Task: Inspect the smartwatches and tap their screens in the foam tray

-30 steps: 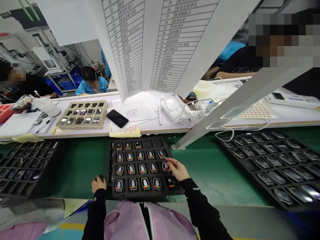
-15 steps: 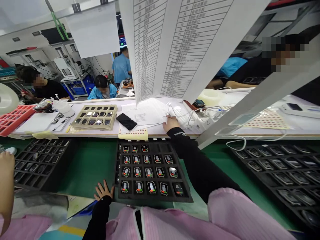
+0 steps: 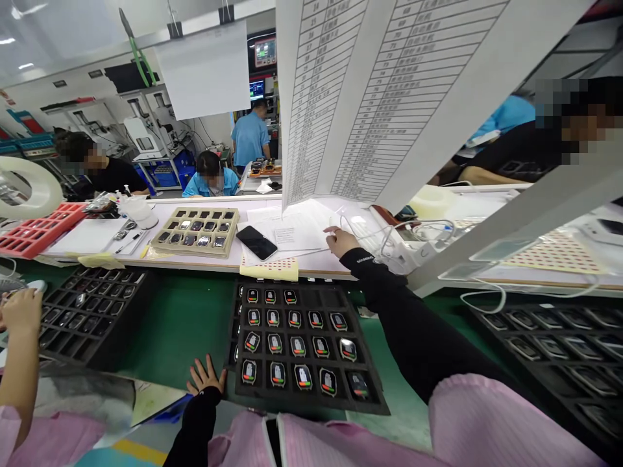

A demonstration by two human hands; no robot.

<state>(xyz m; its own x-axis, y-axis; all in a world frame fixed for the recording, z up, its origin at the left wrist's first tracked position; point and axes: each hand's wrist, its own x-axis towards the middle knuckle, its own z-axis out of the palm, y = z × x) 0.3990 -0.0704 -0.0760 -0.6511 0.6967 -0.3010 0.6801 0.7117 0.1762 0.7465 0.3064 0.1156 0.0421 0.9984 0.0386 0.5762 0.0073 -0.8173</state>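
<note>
My left hand (image 3: 207, 377) lies flat with fingers spread on the green belt (image 3: 180, 324), touching the left front corner of a black tray (image 3: 311, 403). The tray holds several small watches with lit screens (image 3: 298, 346). My right hand (image 3: 341, 241) reaches across the tray to the white shelf beyond. Its fingers are curled over paper sheets (image 3: 292, 230), beside white cables (image 3: 389, 237). What it pinches, if anything, is too small to make out.
A dark phone (image 3: 256, 242), a beige tray of watches (image 3: 195, 230) and a red-dotted sticker sheet (image 3: 275, 267) lie on the shelf. More black trays sit left (image 3: 82, 311) and right (image 3: 549, 331). Printed lists (image 3: 370, 97) hang overhead. A co-worker's hand (image 3: 19, 311) is at far left.
My right hand left the tray's right side and reached out to the papers on the shelf. My left hand opened flat by the tray corner. The view tilted up.
</note>
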